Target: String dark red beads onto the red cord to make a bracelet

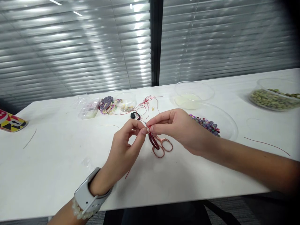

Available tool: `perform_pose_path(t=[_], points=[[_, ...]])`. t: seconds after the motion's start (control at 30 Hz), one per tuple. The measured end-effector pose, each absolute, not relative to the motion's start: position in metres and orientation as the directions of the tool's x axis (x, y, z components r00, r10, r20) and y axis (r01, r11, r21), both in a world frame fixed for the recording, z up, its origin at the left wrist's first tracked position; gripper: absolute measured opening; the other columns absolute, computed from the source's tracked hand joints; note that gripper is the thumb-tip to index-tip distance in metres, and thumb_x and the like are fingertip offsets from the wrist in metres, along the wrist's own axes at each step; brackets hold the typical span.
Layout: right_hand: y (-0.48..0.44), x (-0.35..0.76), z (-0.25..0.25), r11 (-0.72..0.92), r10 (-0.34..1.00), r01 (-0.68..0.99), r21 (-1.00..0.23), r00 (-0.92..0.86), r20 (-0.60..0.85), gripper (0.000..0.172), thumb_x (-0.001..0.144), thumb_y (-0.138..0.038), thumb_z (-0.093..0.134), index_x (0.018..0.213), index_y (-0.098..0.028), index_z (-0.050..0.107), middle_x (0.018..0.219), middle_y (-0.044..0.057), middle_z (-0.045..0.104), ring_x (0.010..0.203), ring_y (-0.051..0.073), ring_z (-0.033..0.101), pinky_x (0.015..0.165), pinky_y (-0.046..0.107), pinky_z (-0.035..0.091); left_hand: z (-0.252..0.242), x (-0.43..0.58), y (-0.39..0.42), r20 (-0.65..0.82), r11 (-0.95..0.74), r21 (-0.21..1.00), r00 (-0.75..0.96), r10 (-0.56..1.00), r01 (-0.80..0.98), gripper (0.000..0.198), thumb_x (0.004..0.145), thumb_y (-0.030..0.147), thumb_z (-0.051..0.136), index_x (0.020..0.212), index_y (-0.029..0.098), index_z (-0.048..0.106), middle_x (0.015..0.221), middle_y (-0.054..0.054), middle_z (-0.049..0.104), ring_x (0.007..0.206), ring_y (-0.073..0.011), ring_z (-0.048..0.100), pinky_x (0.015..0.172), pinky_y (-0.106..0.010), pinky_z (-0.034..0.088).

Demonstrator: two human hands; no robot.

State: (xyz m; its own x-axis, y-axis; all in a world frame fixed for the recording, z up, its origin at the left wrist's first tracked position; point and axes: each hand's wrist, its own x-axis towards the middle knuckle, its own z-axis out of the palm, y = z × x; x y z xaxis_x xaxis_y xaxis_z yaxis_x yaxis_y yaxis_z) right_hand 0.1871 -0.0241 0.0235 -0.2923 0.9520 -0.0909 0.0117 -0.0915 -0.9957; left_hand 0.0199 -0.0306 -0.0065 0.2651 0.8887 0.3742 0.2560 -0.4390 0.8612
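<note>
A dark red beaded bracelet hangs from a red cord pinched between both hands above the table. My left hand, with thumb and forefinger together, grips the cord on the left side. Close against it, my right hand pinches the cord at the top of the beads. A loose red cord end shows below my left hand. Rose-gold scissors lie on the table just behind the bracelet, their blades hidden. Near my fingertips rests a black hair tie.
Beyond the hands lies a tangle of red cord. A clear dish of mixed beads sits behind my right arm. Purple beads and a small plastic box stand back left. A tub of green pods is far right, a patterned can far left.
</note>
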Motion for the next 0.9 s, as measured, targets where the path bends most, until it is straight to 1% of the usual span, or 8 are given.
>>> perform_pose_path(t=[0.17,0.3,0.43,0.5,0.6,0.73,0.9], points=[[-0.022,0.19,0.026,-0.082,0.955,0.118,-0.99,-0.274,-0.112,0.009,0.068,-0.013,0.062,0.072,-0.015,0.071,0.061,0.004,0.066,0.057,0.015,0.061,0.049,0.027,0.046,-0.005,0.019,-0.033,0.419,-0.48,0.8,0.239,0.876,0.36,0.007,0.087,0.019,0.056,0.081,0.02,0.059,0.076,0.0,0.062,0.073,-0.0131,0.056,0.065,-0.025,0.047],[-0.023,0.19,0.028,-0.1,0.951,0.159,-0.982,-0.275,-0.142,0.008,0.069,-0.016,0.063,0.072,-0.016,0.07,0.059,0.005,0.066,0.05,0.016,0.059,0.043,0.028,0.043,-0.004,0.02,-0.033,0.437,-0.504,0.751,0.25,0.864,0.427,0.006,0.084,0.016,0.057,0.079,0.019,0.06,0.074,0.0,0.064,0.068,-0.0133,0.057,0.068,-0.028,0.048],[-0.024,0.188,0.028,-0.077,0.962,0.185,-0.98,-0.243,-0.122,0.006,0.068,-0.015,0.065,0.068,-0.015,0.071,0.059,0.006,0.067,0.054,0.018,0.061,0.044,0.028,0.044,-0.003,0.02,-0.032,0.409,-0.484,0.763,0.259,0.875,0.428,0.007,0.083,0.016,0.058,0.077,0.018,0.062,0.075,-0.001,0.065,0.069,-0.0141,0.058,0.068,-0.03,0.048],[-0.024,0.187,0.029,-0.065,0.964,0.192,-0.979,-0.242,-0.112,0.007,0.069,-0.014,0.064,0.069,-0.015,0.07,0.059,0.006,0.067,0.053,0.017,0.06,0.044,0.027,0.044,-0.002,0.019,-0.032,0.392,-0.471,0.779,0.266,0.881,0.413,0.007,0.082,0.016,0.059,0.077,0.017,0.063,0.076,-0.001,0.066,0.07,-0.0142,0.058,0.07,-0.029,0.048],[-0.025,0.187,0.03,-0.069,0.962,0.206,-0.976,-0.247,-0.12,0.009,0.07,-0.012,0.061,0.071,-0.014,0.07,0.061,0.006,0.067,0.052,0.015,0.059,0.044,0.026,0.045,-0.001,0.018,-0.031,0.366,-0.447,0.804,0.265,0.892,0.393,0.006,0.082,0.017,0.061,0.077,0.017,0.065,0.074,0.0,0.067,0.069,-0.013,0.059,0.07,-0.027,0.048],[-0.026,0.188,0.034,-0.081,0.962,0.233,-0.969,-0.236,-0.137,0.01,0.071,-0.012,0.061,0.072,-0.014,0.071,0.063,0.006,0.069,0.056,0.016,0.062,0.047,0.024,0.047,-0.002,0.017,-0.029,0.333,-0.415,0.837,0.27,0.903,0.356,0.006,0.081,0.017,0.062,0.078,0.018,0.067,0.074,0.001,0.068,0.07,-0.0119,0.06,0.07,-0.024,0.049],[-0.027,0.189,0.034,-0.057,0.964,0.243,-0.968,-0.238,-0.116,0.008,0.07,-0.013,0.063,0.072,-0.014,0.071,0.063,0.006,0.069,0.056,0.016,0.063,0.047,0.024,0.046,-0.001,0.017,-0.028,0.343,-0.428,0.836,0.28,0.896,0.344,0.006,0.081,0.016,0.062,0.078,0.019,0.067,0.075,0.002,0.068,0.071,-0.0112,0.06,0.071,-0.024,0.05]])
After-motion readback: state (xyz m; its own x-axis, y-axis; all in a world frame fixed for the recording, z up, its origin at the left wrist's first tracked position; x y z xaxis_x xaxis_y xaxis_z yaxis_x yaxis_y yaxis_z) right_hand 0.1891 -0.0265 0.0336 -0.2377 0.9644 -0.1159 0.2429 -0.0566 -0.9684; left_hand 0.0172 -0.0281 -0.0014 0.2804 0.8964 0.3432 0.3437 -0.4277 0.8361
